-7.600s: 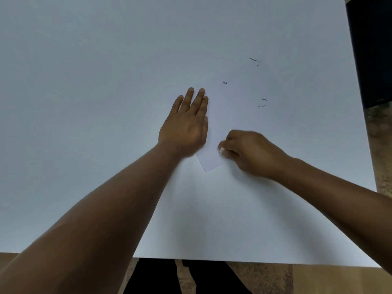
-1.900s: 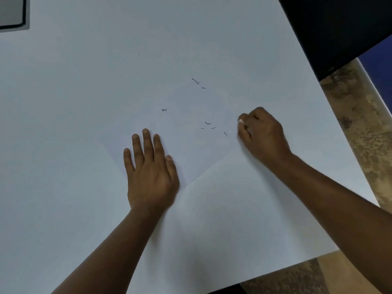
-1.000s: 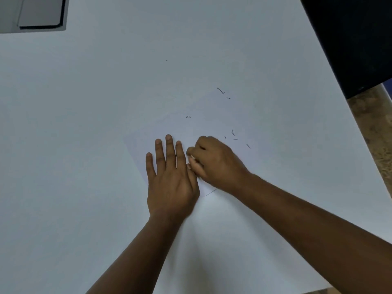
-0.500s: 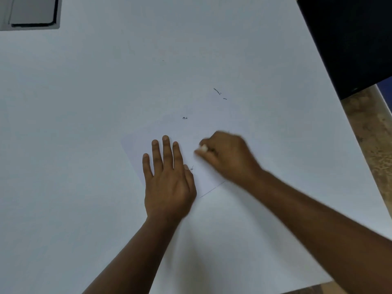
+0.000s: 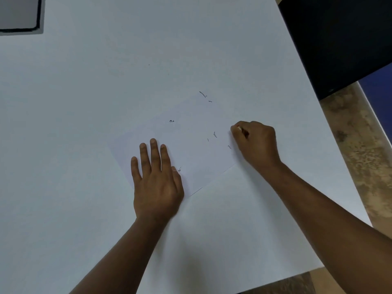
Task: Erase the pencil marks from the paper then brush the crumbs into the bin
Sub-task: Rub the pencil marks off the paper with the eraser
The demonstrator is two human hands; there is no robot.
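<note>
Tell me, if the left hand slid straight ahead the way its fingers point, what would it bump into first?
Probably only the small dark crumb lying on the paper ahead of the left hand; beyond that the white table looks free.

My flat white sheet of paper lies on a plain white tabletop, speckled with small dark grey eraser crumbs. The floor is mottled brown.

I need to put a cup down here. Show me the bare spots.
Bare table lies left of the paper, between the left hand and the grey tray at the far corner. The near strip between both forearms is bare too. It is crowded on the paper: crumbs lie scattered there, and the right hand closes its grip on an eraser.
</note>
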